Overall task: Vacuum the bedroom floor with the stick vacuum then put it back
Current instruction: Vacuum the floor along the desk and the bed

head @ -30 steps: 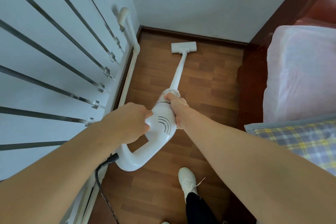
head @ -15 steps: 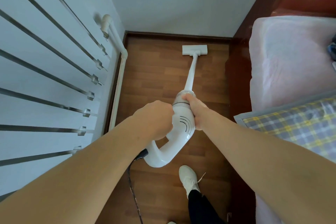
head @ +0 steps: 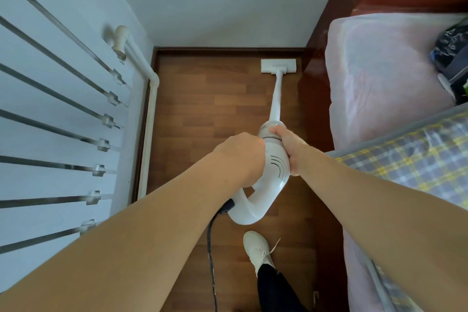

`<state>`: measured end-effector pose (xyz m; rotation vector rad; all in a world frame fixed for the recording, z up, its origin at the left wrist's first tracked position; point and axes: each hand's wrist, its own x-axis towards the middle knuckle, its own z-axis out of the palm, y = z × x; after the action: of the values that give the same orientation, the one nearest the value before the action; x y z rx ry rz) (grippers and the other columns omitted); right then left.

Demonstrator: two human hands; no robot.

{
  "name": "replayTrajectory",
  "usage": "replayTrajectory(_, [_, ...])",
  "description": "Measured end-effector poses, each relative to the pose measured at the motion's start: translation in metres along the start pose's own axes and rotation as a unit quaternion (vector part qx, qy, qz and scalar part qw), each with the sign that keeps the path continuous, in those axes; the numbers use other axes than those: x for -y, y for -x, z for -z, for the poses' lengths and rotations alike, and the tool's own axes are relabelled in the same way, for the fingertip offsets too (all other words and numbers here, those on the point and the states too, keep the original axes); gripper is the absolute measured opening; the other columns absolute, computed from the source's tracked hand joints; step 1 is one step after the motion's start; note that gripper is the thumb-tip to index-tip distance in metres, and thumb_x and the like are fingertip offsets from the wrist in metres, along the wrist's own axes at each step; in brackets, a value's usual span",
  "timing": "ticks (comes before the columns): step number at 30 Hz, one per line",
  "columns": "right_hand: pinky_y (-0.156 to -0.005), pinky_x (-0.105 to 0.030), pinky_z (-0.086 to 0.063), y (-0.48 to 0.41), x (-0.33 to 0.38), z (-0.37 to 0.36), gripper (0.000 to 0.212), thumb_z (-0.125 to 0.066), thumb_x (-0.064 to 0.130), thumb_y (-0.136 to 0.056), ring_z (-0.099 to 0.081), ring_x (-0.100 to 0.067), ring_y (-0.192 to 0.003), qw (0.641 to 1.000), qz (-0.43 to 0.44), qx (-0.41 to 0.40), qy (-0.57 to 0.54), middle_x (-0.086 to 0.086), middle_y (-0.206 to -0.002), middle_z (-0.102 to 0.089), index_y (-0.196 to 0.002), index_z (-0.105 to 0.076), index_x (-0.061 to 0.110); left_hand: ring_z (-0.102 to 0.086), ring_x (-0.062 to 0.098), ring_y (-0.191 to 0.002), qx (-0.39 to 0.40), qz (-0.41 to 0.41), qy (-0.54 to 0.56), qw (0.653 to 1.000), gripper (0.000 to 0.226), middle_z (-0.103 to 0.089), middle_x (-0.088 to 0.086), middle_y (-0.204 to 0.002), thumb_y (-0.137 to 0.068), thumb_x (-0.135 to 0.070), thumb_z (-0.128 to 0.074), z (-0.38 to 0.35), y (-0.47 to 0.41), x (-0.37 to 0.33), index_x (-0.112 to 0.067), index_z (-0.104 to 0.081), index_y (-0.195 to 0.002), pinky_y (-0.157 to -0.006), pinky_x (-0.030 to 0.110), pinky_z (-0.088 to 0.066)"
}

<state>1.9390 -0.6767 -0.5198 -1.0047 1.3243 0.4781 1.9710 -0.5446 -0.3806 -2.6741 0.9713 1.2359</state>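
Head view. A white, glossy plastic stick vacuum [head: 274, 167] stands slanted over a floor [head: 215, 109] of brown wood-grain laminate planks. Its flat rectangular floor head [head: 278, 66] rests on the planks near the dark baseboard [head: 228, 50] at the far wall, just beside the bed frame [head: 310, 99] of polished reddish wood. A slim round tube [head: 276, 95] rises from the head to a translucent cylindrical dust cup and a rounded motor body with curved vent slits, ending in a smooth loop handle. The left hand [head: 240, 157] is curled tight on the upper part of the handle; the right hand [head: 290, 145] is wrapped around the motor body, fingertips at the dust cup. A black cord [head: 212, 256] trails from the handle's base. At left, a white panel radiator [head: 50, 114] bears thin metal bars, with a white round pipe [head: 149, 119] beside it. At right lies a pale pink mattress [head: 385, 76] and a plaid yellow-grey cover [head: 417, 157]. A white lace-up shoe [head: 257, 249] stands on the planks below the handle.
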Motion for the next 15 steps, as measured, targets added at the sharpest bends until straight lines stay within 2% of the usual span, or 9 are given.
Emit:
replayTrajectory(3, [-0.099,-0.055,-0.059,-0.004,0.003,0.01,0.06,-0.069,0.049,-0.093,-0.074,-0.035,-0.114,1.0,-0.002,-0.003,-0.007,-0.016,-0.127,-0.073,-0.144,-0.055,0.021,-0.039,0.011,-0.058,0.003,-0.003,0.002,1.0,0.01,-0.047,0.001,-0.084,-0.094,-0.016,-0.052,0.001,-0.008,-0.009,-0.014,-0.045,-0.087,-0.047,0.023,-0.028])
replayTrajectory(7, [-0.095,-0.053,-0.061,-0.006,0.003,0.018,0.06,-0.068,0.049,-0.094,-0.075,-0.035,-0.112,1.0,-0.003,0.0,-0.01,-0.016,-0.127,-0.073,-0.145,-0.053,0.022,-0.044,0.016,-0.064,0.0,-0.008,-0.004,1.0,0.009,-0.047,0.002,-0.085,-0.094,-0.015,-0.051,0.0,-0.011,-0.015,-0.015,-0.047,-0.086,-0.051,0.024,-0.031])
replayTrajectory(13, [-0.072,-0.044,-0.062,0.005,-0.008,0.019,0.057,-0.07,0.049,-0.094,-0.075,-0.032,-0.089,1.0,-0.015,0.02,-0.006,-0.015,-0.122,-0.075,-0.143,-0.057,0.023,-0.045,0.015,-0.063,0.006,-0.005,-0.02,1.0,0.004,-0.05,0.001,-0.085,-0.093,-0.014,-0.05,-0.007,0.002,-0.02,-0.014,-0.05,-0.089,-0.048,0.023,-0.03])
replayTrajectory(15, [-0.073,-0.045,-0.063,0.01,-0.018,0.017,0.059,-0.069,0.049,-0.094,-0.076,-0.033,-0.095,1.0,-0.017,0.024,-0.002,-0.015,-0.123,-0.074,-0.144,-0.055,0.023,-0.043,0.012,-0.059,0.012,-0.006,-0.021,1.0,0.006,-0.048,0.0,-0.079,-0.093,-0.015,-0.051,-0.013,0.012,-0.019,-0.015,-0.05,-0.087,-0.048,0.023,-0.03])
